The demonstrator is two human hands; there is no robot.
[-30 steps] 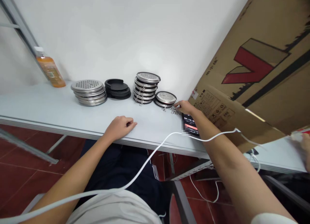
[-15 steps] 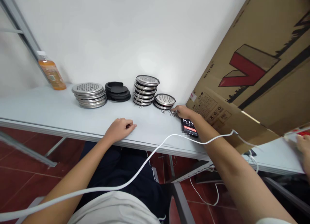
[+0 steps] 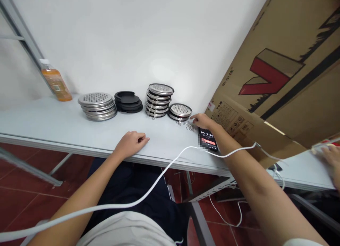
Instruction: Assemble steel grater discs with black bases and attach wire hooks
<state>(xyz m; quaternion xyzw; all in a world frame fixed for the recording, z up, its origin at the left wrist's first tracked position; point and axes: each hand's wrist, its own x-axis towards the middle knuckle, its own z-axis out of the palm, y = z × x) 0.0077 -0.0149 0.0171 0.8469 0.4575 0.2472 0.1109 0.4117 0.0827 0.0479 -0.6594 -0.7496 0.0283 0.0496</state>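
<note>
My left hand (image 3: 131, 142) rests on the white table (image 3: 53, 129) near its front edge, fingers curled into a loose fist with nothing in it. My right hand (image 3: 203, 121) reaches far right, fingertips pinched at a small heap of metal wire clips (image 3: 189, 126) beside the low stack of perforated steel discs (image 3: 180, 111). A taller stack of clipped discs (image 3: 159, 100) stands just left of it. A phone (image 3: 208, 140) with a lit screen lies under my right wrist.
A stack of bare steel discs (image 3: 97, 105) and a pile of black round parts (image 3: 129, 101) sit further left, with an orange drink bottle (image 3: 55, 82) by the wall. A big cardboard box (image 3: 287, 83) leans at right. A white cable (image 3: 159, 177) crosses my lap. Another person's hand (image 3: 332, 157) shows at far right.
The view has shifted slightly. My right hand's fingers have stayed at the wire clips, shifting only a little. My left hand has not moved.
</note>
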